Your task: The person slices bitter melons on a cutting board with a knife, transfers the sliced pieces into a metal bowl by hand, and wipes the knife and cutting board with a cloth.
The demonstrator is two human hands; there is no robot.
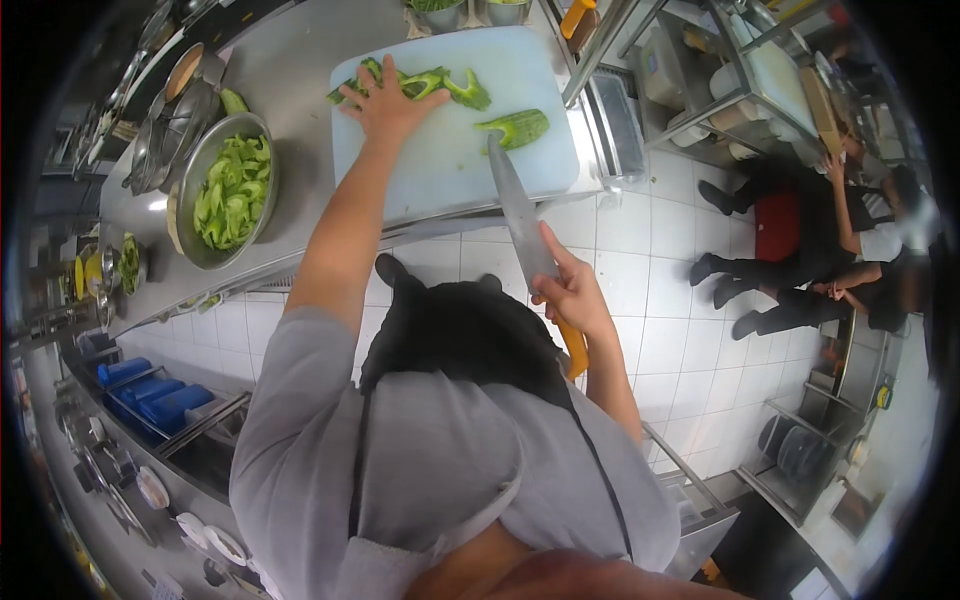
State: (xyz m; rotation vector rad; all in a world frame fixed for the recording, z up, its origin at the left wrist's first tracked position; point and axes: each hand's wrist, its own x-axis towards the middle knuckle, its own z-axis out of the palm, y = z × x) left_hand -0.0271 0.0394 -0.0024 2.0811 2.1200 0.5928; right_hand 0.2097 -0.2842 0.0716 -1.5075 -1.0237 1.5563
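Note:
My left hand (392,108) lies with fingers spread over cut green gourd pieces (468,90), which look like bitter melon, near the far left of the white cutting board (440,165). My right hand (578,290) is closed around a kitchen knife (515,205) with a yellow handle, held in front of the board's near edge. Its blade points away from me, and the tip is at a larger gourd piece (522,128) on the board's right side. A steel bowl (268,185) of sliced green gourd (232,195) stands left of the board.
Strainers and ladles (165,130) sit beyond the bowl on the steel counter (290,60). Small containers of greens (438,12) stand behind the board. Two people in dark clothes (790,230) are off to the right. Blue containers (165,400) are at lower left.

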